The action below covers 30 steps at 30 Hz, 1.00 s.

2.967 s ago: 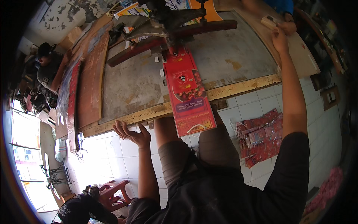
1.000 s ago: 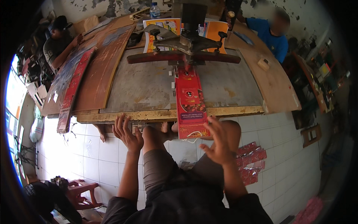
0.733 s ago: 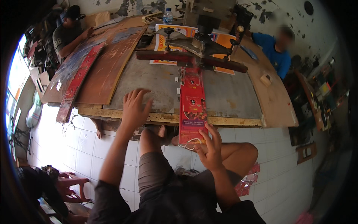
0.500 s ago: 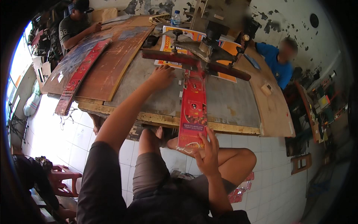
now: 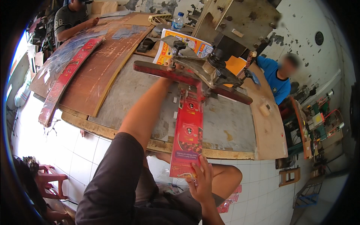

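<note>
A long strip of red printed packaging (image 5: 189,140) runs from beneath a metal press head with a dark red crossbar (image 5: 164,71) toward me, its near end past the table edge. My right hand (image 5: 202,180) grips the near right corner of this strip, fingers on its printed face and thumb by its end. My left arm reaches forward across the grey table plate (image 5: 146,97). The left hand (image 5: 174,66) is beyond the crossbar, which hides most of its fingers. Small pale blocks (image 5: 175,115) lie along the strip's left side.
Another red strip (image 5: 71,73) lies on a brown board (image 5: 90,71) to the left. Printed sheets (image 5: 165,48) and a water bottle (image 5: 177,21) are behind the press. One person (image 5: 69,22) sits far left, another in blue (image 5: 275,78) at right. A wooden block (image 5: 265,108) rests at right.
My left hand has gone forward from the table plate to beyond the crossbar. The red strip's near end and my right hand sit lower in the picture, as the view has shifted.
</note>
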Motion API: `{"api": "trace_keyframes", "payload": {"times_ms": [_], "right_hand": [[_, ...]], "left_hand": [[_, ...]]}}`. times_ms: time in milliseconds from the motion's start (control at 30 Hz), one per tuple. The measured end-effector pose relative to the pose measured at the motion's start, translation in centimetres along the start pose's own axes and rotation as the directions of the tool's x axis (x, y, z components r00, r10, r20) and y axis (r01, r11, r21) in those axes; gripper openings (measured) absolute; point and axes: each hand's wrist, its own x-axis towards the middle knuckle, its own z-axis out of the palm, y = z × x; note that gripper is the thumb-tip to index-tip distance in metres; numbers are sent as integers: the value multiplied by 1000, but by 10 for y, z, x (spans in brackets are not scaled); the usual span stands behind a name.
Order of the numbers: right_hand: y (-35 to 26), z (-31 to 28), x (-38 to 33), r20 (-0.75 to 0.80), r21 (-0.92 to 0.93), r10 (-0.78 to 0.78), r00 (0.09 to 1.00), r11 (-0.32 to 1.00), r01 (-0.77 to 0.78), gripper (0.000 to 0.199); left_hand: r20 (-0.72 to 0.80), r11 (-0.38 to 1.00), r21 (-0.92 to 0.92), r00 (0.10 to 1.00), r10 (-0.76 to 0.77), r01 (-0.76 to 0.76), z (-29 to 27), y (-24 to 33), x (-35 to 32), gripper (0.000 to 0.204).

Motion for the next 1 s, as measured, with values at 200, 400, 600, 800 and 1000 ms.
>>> {"api": "trace_keyframes", "payload": {"times_ms": [200,400,600,800,1000], "right_hand": [[-2,-1,3,-11,-42,33,999,999,-33,59],[0,-8,13,7,-159,39,999,986,-38,56],[6,-12,28,12,-206,83,996,975,-79,56],[12,-15,44,24,-274,93,995,958,-83,56],[12,-15,57,14,-246,92,996,966,-85,58]], "left_hand": [[5,998,-46,999,32,-31,-9,1,8,48],[27,995,-87,998,55,-53,-26,-8,17,49],[4,995,-89,999,49,-49,-26,1,23,49],[-19,994,-92,998,57,-59,-24,6,32,50],[-20,994,-94,998,56,-58,-23,8,33,51]]}}
